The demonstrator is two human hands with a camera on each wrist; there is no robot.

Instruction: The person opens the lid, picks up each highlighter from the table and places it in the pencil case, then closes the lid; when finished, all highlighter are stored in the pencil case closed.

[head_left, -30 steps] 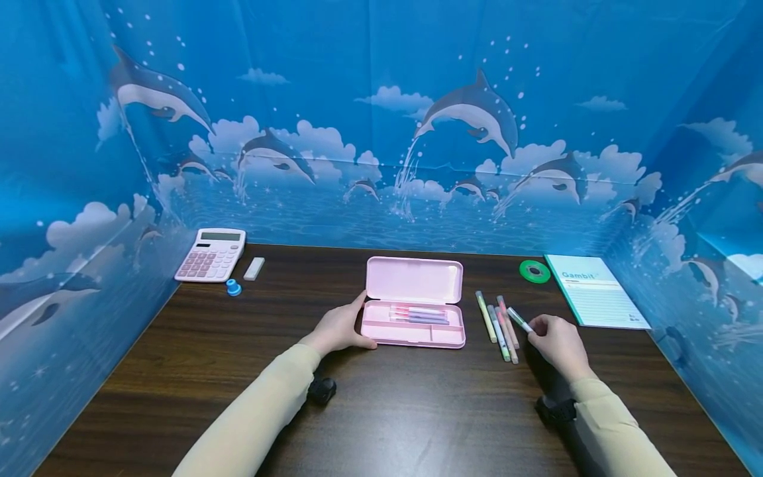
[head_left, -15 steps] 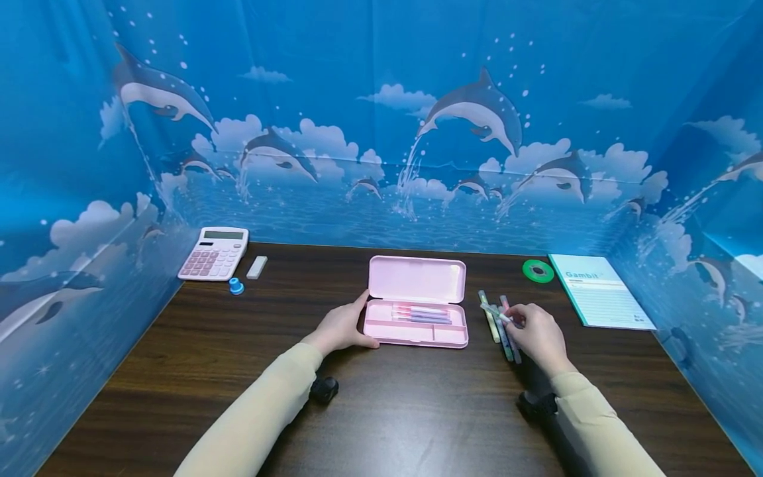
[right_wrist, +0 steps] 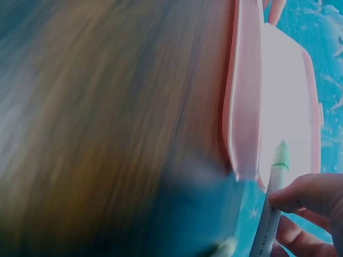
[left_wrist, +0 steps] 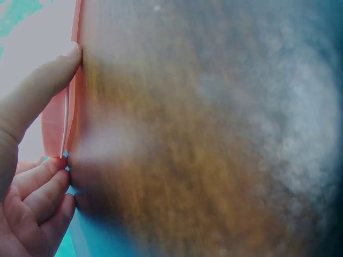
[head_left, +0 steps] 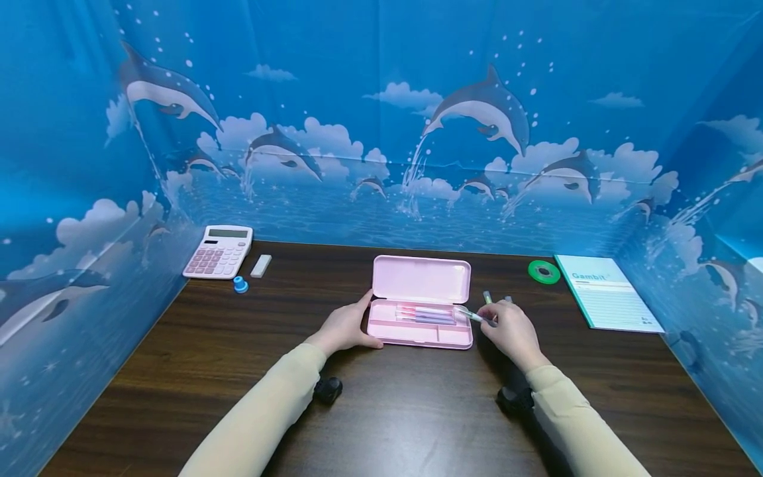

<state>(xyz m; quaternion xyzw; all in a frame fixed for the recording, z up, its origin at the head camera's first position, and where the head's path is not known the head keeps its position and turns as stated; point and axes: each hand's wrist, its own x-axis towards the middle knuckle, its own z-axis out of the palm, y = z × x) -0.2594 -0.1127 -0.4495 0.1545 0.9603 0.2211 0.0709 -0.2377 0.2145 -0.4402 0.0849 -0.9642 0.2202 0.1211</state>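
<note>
A pink pencil case [head_left: 420, 301] lies open at the middle of the dark wooden table [head_left: 381, 397], with a few pens [head_left: 423, 313] in its tray. My left hand [head_left: 344, 328] rests against the case's left end, thumb and fingers touching the case wall [left_wrist: 67, 126]. My right hand [head_left: 511, 332] pinches a green-tipped pen [head_left: 472, 315], and its tip reaches over the case's right edge [right_wrist: 244, 107]. That pen [right_wrist: 272, 206] points toward the tray in the right wrist view. Two more pens [head_left: 497, 298] lie on the table behind the right hand, mostly hidden.
A pink-keyed calculator [head_left: 218, 251], a white eraser [head_left: 260, 265] and a small blue object [head_left: 240, 285] lie at the back left. A green tape roll [head_left: 544, 271] and a green notebook [head_left: 608, 301] lie at the back right. Blue dolphin-print walls surround the table.
My right hand lifted a pen from the group right of the case and carried it left to the case's right edge. The left hand stayed on the case.
</note>
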